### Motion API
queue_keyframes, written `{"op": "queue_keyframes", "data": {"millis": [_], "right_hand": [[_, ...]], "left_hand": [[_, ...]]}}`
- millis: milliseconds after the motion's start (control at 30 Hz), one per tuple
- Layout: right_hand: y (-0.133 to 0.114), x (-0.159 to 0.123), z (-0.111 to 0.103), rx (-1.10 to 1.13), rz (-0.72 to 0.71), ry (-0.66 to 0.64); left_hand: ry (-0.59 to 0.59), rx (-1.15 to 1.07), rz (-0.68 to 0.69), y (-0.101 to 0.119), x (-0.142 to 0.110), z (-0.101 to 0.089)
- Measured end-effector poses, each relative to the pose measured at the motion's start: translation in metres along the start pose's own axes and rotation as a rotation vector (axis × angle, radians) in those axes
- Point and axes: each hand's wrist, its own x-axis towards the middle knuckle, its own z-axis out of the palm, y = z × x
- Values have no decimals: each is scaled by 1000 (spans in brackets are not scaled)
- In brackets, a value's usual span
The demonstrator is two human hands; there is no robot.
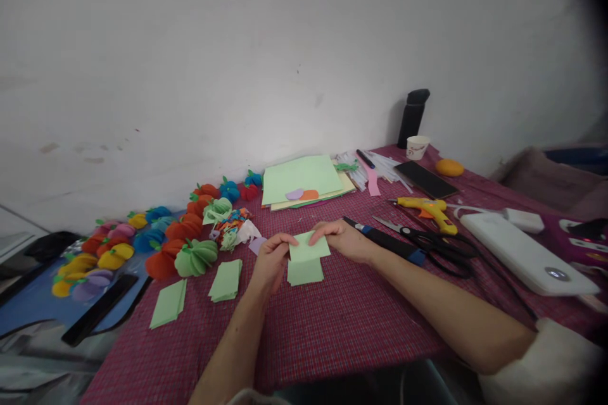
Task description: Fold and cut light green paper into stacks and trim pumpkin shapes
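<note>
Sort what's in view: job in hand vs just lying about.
Job in hand:
green paper piece, held by left hand and right hand
green paper below it
green stacks to the left
probably scissors, glue gun

Apparently lying about:
paper cup
black bottle
orange round object

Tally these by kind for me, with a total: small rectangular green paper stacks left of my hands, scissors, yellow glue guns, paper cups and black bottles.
Small green paper stacks: 2
Scissors: 1
Yellow glue gun: 1
Paper cup: 1
Black bottle: 1
Total: 6
</note>
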Motion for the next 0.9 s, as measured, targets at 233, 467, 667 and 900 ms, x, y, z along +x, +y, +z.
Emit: {"op": "queue_keyframes", "data": {"millis": [233, 467, 667, 900], "right_hand": [[-1, 0, -1, -100, -24, -26], [3, 1, -3, -155, -57, -50], [8, 1, -2, -231, -100, -28], [11, 0, 4, -305, -144, -72]], "left_hand": [[-7, 64, 40, -3, 2, -2], [-10, 179, 145, -9, 6, -10], [-32, -9, 134, -4, 2, -8], [-16, 258, -33, -8, 3, 3]]}}
